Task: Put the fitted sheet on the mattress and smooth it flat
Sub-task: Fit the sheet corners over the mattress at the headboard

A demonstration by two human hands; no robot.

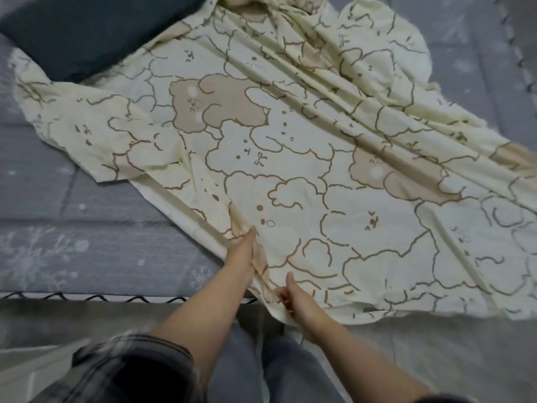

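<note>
A cream fitted sheet (290,146) printed with brown bear outlines lies crumpled and partly spread across the grey quilted mattress (58,216). Long folds run from the top centre down to the right. My left hand (242,257) reaches under the sheet's near left edge, thumb on top, gripping the fabric. My right hand (293,301) pinches the near edge of the sheet close to the mattress's front side, thumb pointing up. The two hands are close together at the same edge.
A dark pillow (87,33) lies at the far left, its lower edge touching the sheet. Bare grey mattress shows at the left and at the far right (479,53). The mattress's front edge has a zigzag trim (87,296). My legs in grey trousers stand below.
</note>
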